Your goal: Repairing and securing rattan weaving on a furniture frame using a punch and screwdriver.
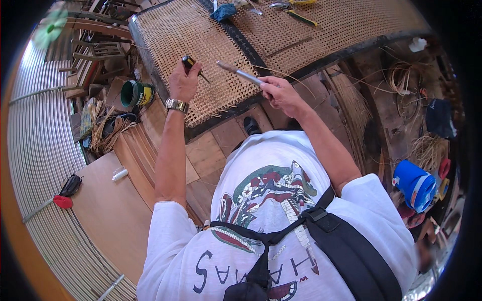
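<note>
In my left hand is a screwdriver-like tool with a black and yellow handle. Its thin dark shaft points down toward the cane; I cannot tell whether the tip touches. My right hand is closed round a silver-grey bar-like tool, whose brownish far end reaches left toward the other hand. Its exact kind is unclear. Beneath both hands lies a woven cane panel with a dark frame, divided by a dark bar. Loose cane strands stick out at its near edge.
Yellow-handled pliers and a blue cloth lie on the panel's far part. A green bucket stands at left, a blue bucket at right. Cane bundles hang over the right side. Wooden boards cover the floor.
</note>
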Tool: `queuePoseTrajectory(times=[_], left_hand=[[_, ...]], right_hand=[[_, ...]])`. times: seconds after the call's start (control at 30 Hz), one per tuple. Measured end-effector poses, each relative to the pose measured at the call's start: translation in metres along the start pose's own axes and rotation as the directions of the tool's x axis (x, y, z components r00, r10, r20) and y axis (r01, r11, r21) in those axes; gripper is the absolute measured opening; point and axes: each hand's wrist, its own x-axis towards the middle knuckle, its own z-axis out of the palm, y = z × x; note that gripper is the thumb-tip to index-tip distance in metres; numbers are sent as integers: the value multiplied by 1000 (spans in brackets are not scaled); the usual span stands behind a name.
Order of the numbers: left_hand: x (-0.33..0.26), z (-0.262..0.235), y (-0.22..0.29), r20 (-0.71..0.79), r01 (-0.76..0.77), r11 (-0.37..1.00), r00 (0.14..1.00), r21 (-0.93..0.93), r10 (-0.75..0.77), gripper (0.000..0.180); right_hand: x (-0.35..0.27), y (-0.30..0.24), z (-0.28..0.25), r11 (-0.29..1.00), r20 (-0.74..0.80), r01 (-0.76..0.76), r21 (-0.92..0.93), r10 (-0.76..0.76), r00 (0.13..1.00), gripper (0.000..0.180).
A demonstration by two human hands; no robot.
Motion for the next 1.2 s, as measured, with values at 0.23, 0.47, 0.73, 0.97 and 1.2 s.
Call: queuePoseTrajectory(times=[0.23,0.47,0.73,0.97,1.2], left_hand=[[2,5,17,137,-55,982,990,183,29,31],[-9,2,-6,-44,-77,997,996,1,77,29],[-11,5,9,48,-24,977,999,212,14,31],[-24,8,10,29,-49,988,999,149,45,30],[-27,2,19,42,-31,992,999,125,26,27]], right_hand=[[1,0,8,999,-56,18,-47,-20,998,26],[-14,-3,6,997,-68,63,41,-60,996,27],[-1,1,13,997,-52,42,-69,-46,998,28],[-17,-5,3,998,-94,41,37,-37,995,29],[-23,2,4,993,83,-47,-112,56,995,30]])
